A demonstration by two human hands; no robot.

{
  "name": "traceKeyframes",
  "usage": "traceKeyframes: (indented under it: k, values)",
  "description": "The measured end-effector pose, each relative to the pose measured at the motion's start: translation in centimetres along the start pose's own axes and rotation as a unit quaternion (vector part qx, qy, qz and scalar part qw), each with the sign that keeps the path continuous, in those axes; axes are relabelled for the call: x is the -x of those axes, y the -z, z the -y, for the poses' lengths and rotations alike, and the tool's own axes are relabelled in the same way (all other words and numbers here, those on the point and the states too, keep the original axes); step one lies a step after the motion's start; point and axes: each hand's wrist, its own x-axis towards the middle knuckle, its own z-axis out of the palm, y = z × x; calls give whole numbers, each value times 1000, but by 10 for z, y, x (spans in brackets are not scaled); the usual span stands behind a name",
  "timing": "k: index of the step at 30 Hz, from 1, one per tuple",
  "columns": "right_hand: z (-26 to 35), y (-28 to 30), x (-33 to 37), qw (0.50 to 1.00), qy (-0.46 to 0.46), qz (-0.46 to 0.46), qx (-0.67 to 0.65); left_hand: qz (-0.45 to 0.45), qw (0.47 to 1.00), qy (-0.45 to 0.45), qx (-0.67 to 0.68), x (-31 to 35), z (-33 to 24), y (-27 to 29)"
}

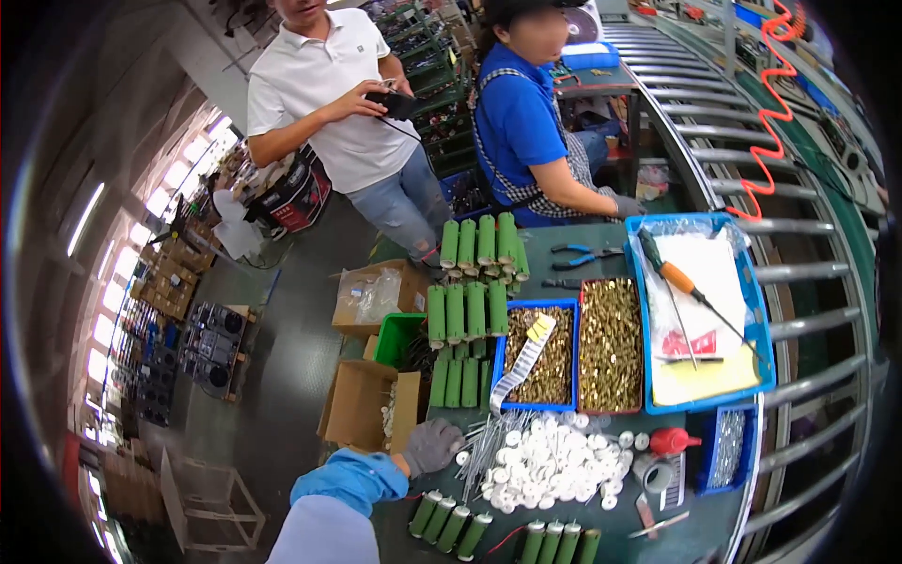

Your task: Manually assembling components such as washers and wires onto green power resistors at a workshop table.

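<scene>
My left hand (434, 446), in a grey glove with a blue sleeve, is closed at the left edge of the worktable. Its fingers are curled, and what they hold, if anything, is hidden. By the fingertips lie white plastic discs (554, 462) in a heap and a bundle of thin metal rods (484, 442). Nearer to me stand short rows of green cylinders (451, 528) with white ends, and another such group (561, 543). Farther off, more green cylinders (467, 313) are stacked in layers. My right hand does not show.
Blue and red bins of brass parts (611, 343) stand behind the discs. A blue tray (759, 376) holds an orange-handled screwdriver (681, 280). Blue-handled pliers (584, 254) lie beyond. Cardboard boxes (362, 404) stand left; a roller conveyor (799, 273) runs right. Two people are across the table.
</scene>
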Motion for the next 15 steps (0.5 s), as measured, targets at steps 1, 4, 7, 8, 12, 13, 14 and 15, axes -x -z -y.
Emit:
traceKeyframes:
  k: [1, 4, 7, 8, 12, 13, 14, 15]
  values:
    - [29, 0, -17, 1000, -12, -2, 5, 9, 1000, -9, -1, -4, -3, -1]
    - [112, -11, -67, 954, 143, 12, -264, -5, 1000, 13, 6, -17, -6, -1]
    - [258, -27, -101, 819, 418, 224, -321, -14, 1000, 7, 7, -12, -3, -9]
    - [288, -49, -95, 792, 420, 228, -381, -23, 1000, 16, 6, -3, 3, -9]
    - [257, -22, -59, 799, 440, 239, -332, -10, 1000, 7, -9, 11, 1, -13]
    - [229, -14, -50, 821, 416, 236, -312, -3, 1000, 29, -12, 7, 0, -18]
    - [201, -4, -41, 842, 384, 255, -281, -10, 1000, -4, -17, 17, 16, -35]
    - [163, 2, -30, 869, 314, 264, -276, -19, 1000, -12, -7, 9, 10, -36]
